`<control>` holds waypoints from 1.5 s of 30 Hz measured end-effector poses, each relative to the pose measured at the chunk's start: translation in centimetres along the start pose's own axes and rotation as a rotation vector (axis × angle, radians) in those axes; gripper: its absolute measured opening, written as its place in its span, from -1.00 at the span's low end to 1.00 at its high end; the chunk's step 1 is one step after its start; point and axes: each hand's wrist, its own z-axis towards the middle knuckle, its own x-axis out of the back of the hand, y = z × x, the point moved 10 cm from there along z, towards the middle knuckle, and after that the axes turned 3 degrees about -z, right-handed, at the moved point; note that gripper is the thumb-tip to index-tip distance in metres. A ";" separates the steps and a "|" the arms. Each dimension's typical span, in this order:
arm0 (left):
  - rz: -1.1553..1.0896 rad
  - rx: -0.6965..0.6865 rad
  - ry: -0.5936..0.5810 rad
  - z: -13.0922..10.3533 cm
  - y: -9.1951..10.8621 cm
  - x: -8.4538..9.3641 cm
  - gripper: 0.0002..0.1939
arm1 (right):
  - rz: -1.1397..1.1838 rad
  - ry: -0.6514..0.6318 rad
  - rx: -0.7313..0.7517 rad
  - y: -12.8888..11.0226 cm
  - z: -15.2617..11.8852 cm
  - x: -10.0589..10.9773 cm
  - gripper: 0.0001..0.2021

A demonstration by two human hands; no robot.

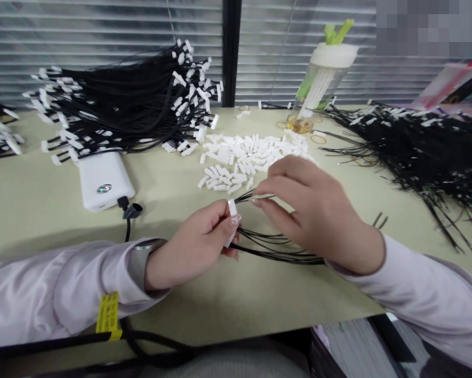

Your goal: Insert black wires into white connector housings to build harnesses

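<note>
My left hand (198, 244) grips a white plastic connector housing (232, 208) between thumb and fingers, in the middle of the table. Thin black wires (277, 255) run from the housing to the right and pass under my right wrist. Just right of the housing, my right hand (314, 210) pinches one of the thin black wires near the housing's upper end, thumb and index finger together. Its fingertips are close to the housing but apart from it. Behind both hands lies a pile of loose white connector housings (255, 152).
Finished-looking black cable bundles (117, 100) with white ends lie back left. A white power bank (105, 181) with a plugged cable sits before them. At right is a heap of black wires (428, 152). A clear bottle (316, 84) and rubber bands (318, 139) are at the back.
</note>
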 end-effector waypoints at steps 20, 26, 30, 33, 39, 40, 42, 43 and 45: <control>-0.099 0.005 0.097 0.4 -0.2 1.0 -0.82 | -0.351 -0.294 -0.315 7.1 -0.9 1.3 -0.87; -0.083 0.012 0.077 0.3 -0.4 0.9 -0.81 | -0.215 0.243 -0.515 11.2 -2.0 7.1 -0.82; -0.099 0.023 0.059 0.2 -0.6 0.7 -0.82 | 0.393 0.509 -0.537 12.3 -2.8 8.1 -0.71; -0.078 0.031 0.055 0.3 -0.6 0.7 -0.82 | 0.673 0.618 -0.471 11.2 -2.6 8.6 -0.78; -0.047 0.015 0.033 0.2 -0.5 0.3 -0.82 | 0.658 0.231 -0.499 7.6 -1.5 4.4 -0.65; -0.048 0.018 0.030 0.2 -0.5 0.3 -0.82 | 0.589 0.100 -0.468 6.6 -1.2 3.1 -0.76; -0.045 0.023 0.028 0.2 -0.5 0.2 -0.82 | 0.400 -0.076 -0.370 4.6 -0.8 1.2 -0.95; -0.041 0.022 0.029 0.3 -0.5 0.2 -0.82 | 0.317 -0.123 -0.310 3.8 -0.6 0.6 -0.94; -0.036 0.013 0.025 0.3 -0.4 0.2 -0.82 | 0.227 -0.188 -0.222 2.5 -0.4 -0.5 -0.90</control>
